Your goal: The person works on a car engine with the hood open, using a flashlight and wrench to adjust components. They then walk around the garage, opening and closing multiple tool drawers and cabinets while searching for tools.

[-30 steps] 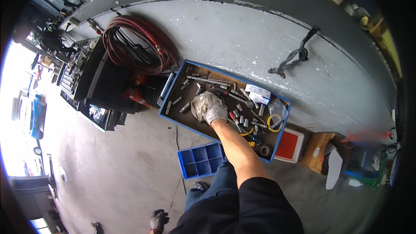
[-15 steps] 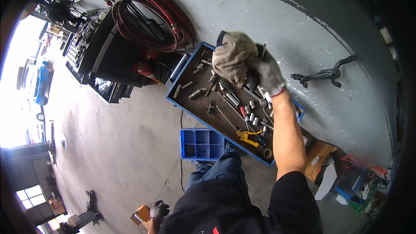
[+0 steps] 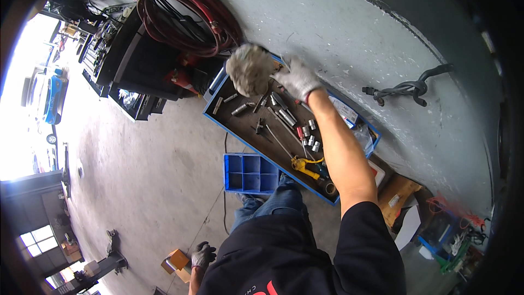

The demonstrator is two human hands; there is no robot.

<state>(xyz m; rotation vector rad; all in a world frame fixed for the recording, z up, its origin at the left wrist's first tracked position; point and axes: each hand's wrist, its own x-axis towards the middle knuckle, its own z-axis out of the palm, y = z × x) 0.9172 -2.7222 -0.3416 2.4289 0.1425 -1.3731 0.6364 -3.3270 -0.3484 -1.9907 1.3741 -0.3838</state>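
My right hand (image 3: 299, 81), in a grey-white work glove, is over the far side of a blue-edged tool tray (image 3: 215, 123). Its fingers look apart and hold nothing I can see, though motion blurs them. To its left, a beige crumpled cloth bundle (image 3: 250, 71) covers part of the far left end; whether it rests there or is in the air I cannot tell. Sockets (image 3: 312, 143), a red-handled tool (image 3: 299, 133) and a yellow tool (image 3: 305, 168) lie in the tray. At lower left, my gloved left hand (image 3: 203, 255) hangs low with its fingers apart.
A blue divided bin (image 3: 251, 188) stands by my feet. Past the tray's left end are a coiled red hose (image 3: 229, 33) and a black tool cart (image 3: 139, 60). A grey wall (image 3: 338, 27) runs behind the tray. A cardboard box (image 3: 176, 262) appears beside my left hand.
My right hand has moved left and away from the beige cloth bundle, which it was touching or overlapping before. The bundle has shifted left. My left hand stays low at my side.
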